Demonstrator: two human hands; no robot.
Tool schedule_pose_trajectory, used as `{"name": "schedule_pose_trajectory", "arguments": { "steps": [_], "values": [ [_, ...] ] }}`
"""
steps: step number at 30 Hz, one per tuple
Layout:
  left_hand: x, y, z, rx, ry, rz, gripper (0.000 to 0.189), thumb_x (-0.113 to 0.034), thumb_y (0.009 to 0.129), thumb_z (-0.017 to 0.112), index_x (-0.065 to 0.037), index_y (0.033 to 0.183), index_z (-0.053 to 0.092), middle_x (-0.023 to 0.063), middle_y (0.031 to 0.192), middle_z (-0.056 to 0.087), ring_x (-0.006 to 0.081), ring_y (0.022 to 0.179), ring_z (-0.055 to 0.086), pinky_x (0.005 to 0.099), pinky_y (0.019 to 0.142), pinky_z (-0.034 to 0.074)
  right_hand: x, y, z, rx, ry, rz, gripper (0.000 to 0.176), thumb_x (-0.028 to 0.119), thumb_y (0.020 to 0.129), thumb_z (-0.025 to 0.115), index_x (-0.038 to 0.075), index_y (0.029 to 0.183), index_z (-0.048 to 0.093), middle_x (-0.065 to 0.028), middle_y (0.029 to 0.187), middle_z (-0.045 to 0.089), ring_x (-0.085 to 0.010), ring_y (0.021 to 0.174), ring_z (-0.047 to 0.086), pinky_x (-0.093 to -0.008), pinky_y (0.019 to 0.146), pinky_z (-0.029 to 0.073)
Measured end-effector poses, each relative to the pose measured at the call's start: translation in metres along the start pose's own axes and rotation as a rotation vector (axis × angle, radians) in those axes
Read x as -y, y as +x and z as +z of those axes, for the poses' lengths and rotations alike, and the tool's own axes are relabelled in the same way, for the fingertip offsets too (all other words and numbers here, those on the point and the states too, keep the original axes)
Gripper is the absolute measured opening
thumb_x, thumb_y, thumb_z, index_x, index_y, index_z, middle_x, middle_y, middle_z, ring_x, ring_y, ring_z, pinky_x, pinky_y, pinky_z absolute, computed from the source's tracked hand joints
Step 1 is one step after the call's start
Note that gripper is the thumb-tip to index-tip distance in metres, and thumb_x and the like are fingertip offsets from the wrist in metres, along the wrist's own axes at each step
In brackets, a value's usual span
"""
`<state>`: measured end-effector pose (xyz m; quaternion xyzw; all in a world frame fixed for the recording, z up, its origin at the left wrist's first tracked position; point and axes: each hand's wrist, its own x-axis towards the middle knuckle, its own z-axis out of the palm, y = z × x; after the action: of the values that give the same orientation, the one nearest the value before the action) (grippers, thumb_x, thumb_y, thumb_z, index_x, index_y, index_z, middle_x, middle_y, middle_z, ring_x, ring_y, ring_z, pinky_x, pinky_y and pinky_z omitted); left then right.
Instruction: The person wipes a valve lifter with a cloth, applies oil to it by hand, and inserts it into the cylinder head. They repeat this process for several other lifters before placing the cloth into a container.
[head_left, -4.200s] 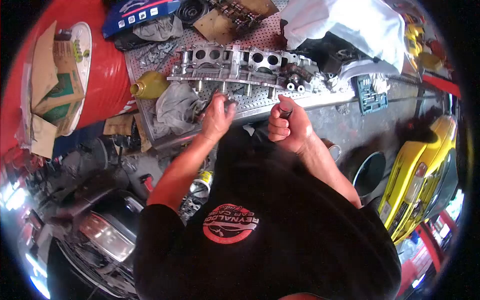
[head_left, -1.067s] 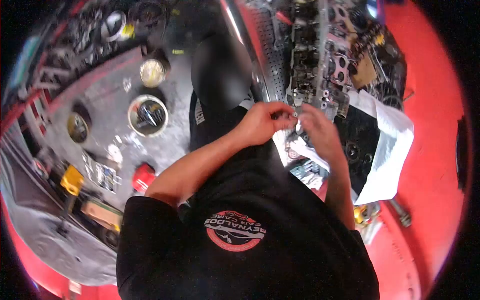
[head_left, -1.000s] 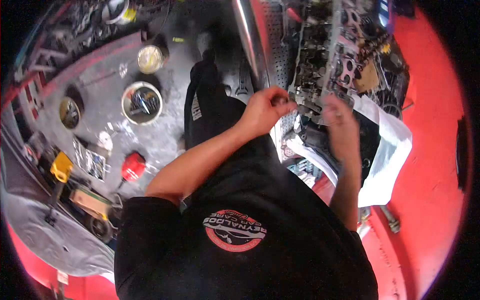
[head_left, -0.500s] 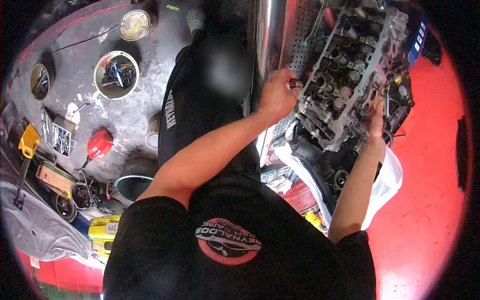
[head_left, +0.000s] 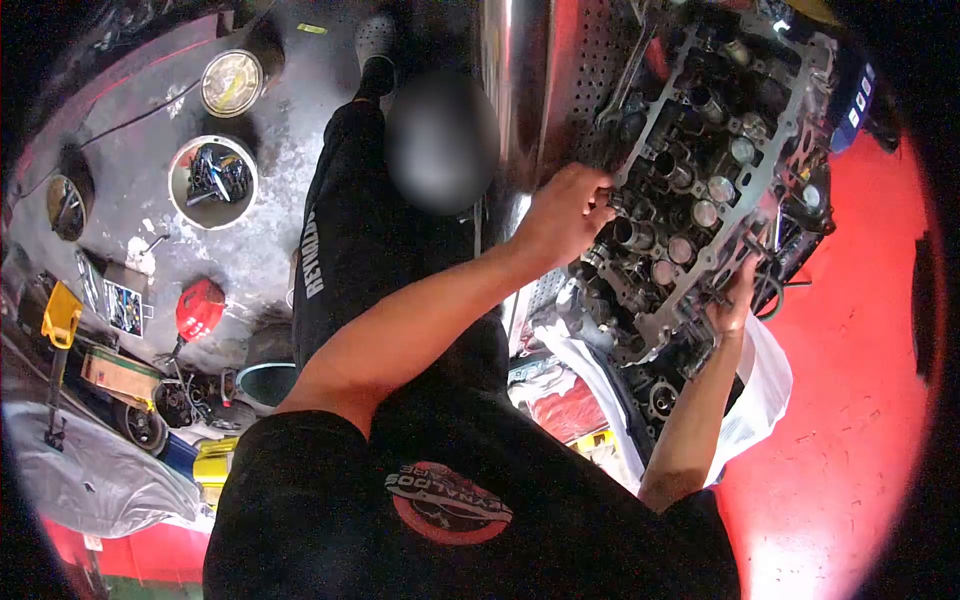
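A metal engine cylinder head [head_left: 745, 225], with rows of round bores and valve parts, lies tilted at the upper right. Over its left edge is my left hand [head_left: 565, 220], thumb and fingertips pinched on a small dark part [head_left: 612, 203] whose shape is hard to make out. My right hand [head_left: 733, 300] grips the lower right edge of the cylinder head, its thumb on the near side and some fingers hidden by metal. Below the head sit darker engine parts [head_left: 660, 398] and white cloth [head_left: 755, 400].
A perforated metal panel [head_left: 590, 85] stands left of the engine. On the grey floor are a bucket of small metal parts [head_left: 178, 190], a round tin [head_left: 232, 83], a red container [head_left: 200, 308] and a teal-rimmed tub [head_left: 268, 385]. Dark trousers [head_left: 345, 190] extend upward beside a blurred patch.
The view has shifted, and the cylinder head shows larger. My right hand has moved lower along its edge. My left fingertips sit farther over the head's left side, the small part less visible.
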<state>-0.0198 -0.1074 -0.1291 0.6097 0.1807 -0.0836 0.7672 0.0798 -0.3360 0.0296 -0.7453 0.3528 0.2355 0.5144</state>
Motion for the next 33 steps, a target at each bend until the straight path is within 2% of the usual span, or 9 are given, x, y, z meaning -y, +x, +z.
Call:
{"name": "schedule_pose_trajectory", "arguments": {
  "steps": [9,14,17,18,21,22,25,28,33],
  "values": [
    [-0.010,0.005,-0.001,-0.001,-0.065,-0.193,0.036,-0.012,0.076,0.077,0.000,0.105,0.059,0.0119,0.087,0.064,0.0199,0.081,0.064,0.0320,0.071,0.052,0.007,-0.021,0.005,0.179,0.112,0.048,0.049,0.048,0.095,0.050,0.011,0.127,0.049,-0.0068,0.114,0.060,-0.0218,0.101,0.058,-0.0401,0.090,0.046],
    [-0.032,0.007,0.002,-0.183,-0.294,-0.327,0.033,-0.008,0.079,0.074,0.000,0.105,0.056,0.0070,0.088,0.059,0.0154,0.075,0.058,0.0305,0.069,0.051,-0.006,-0.010,-0.027,0.041,-0.129,0.066,0.052,0.032,0.074,0.075,0.008,0.114,0.052,0.0036,0.085,0.052,-0.0100,0.079,0.049,-0.0252,0.071,0.038],
    [-0.041,0.009,0.005,-0.218,-0.301,-0.363,0.032,-0.006,0.080,0.072,0.001,0.105,0.054,0.0058,0.088,0.057,0.0138,0.075,0.057,0.0301,0.069,0.050,0.006,-0.013,-0.011,0.029,-0.077,0.120,0.047,0.032,0.071,0.077,0.010,0.104,0.052,0.0061,0.082,0.048,-0.0068,0.075,0.043,-0.0240,0.066,0.034],
    [-0.041,0.008,0.007,-0.206,-0.328,-0.402,0.032,-0.006,0.079,0.072,0.001,0.105,0.054,0.0059,0.088,0.056,0.0139,0.075,0.057,0.0301,0.069,0.051,0.009,-0.005,-0.021,0.153,-0.099,0.212,0.057,0.036,0.075,0.076,0.007,0.118,0.054,-0.0029,0.100,0.062,-0.0200,0.094,0.061,-0.0365,0.077,0.051],
    [-0.040,0.005,0.010,-0.230,-0.367,-0.459,0.033,-0.007,0.079,0.073,0.001,0.105,0.054,0.0073,0.089,0.058,0.0159,0.076,0.058,0.0310,0.069,0.051,0.004,-0.012,-0.019,-0.047,-0.092,0.197,0.056,0.035,0.067,0.080,0.011,0.110,0.053,0.0074,0.080,0.047,-0.0064,0.075,0.042,-0.0235,0.067,0.033],
    [-0.041,0.005,0.009,-0.243,-0.370,-0.465,0.033,-0.007,0.078,0.073,0.002,0.105,0.055,0.0080,0.090,0.059,0.0168,0.077,0.059,0.0315,0.069,0.052,0.004,-0.011,-0.018,0.018,-0.068,0.184,0.055,0.033,0.069,0.079,0.010,0.112,0.053,0.0072,0.081,0.048,-0.0075,0.076,0.044,-0.0242,0.068,0.034],
    [-0.042,0.010,0.000,-0.131,-0.213,-0.418,0.027,-0.011,0.075,0.074,0.001,0.094,0.058,0.0095,0.080,0.063,0.0180,0.073,0.060,0.0307,0.070,0.049,0.013,-0.014,-0.003,0.060,-0.016,0.174,0.051,0.029,0.072,0.077,0.008,0.113,0.054,0.0064,0.083,0.052,-0.0101,0.080,0.048,-0.0261,0.073,0.038],
    [-0.040,0.028,-0.005,0.198,-0.005,-0.431,0.032,-0.018,0.075,0.078,0.001,0.096,0.064,0.0132,0.088,0.068,0.0218,0.078,0.066,0.0326,0.073,0.052,0.007,-0.006,-0.017,0.158,0.019,0.158,0.055,0.027,0.073,0.077,0.005,0.118,0.053,0.0026,0.089,0.058,-0.0134,0.087,0.055,-0.0304,0.080,0.043],
    [-0.032,0.049,-0.001,0.316,-0.024,-0.345,0.033,-0.020,0.074,0.079,-0.001,0.098,0.066,0.0127,0.088,0.070,0.0214,0.078,0.067,0.0325,0.073,0.052,0.017,-0.009,-0.007,0.214,0.065,0.198,0.044,0.026,0.074,0.077,0.004,0.106,0.056,-0.0039,0.098,0.064,-0.0186,0.094,0.061,-0.0372,0.086,0.047]
  ]
}}
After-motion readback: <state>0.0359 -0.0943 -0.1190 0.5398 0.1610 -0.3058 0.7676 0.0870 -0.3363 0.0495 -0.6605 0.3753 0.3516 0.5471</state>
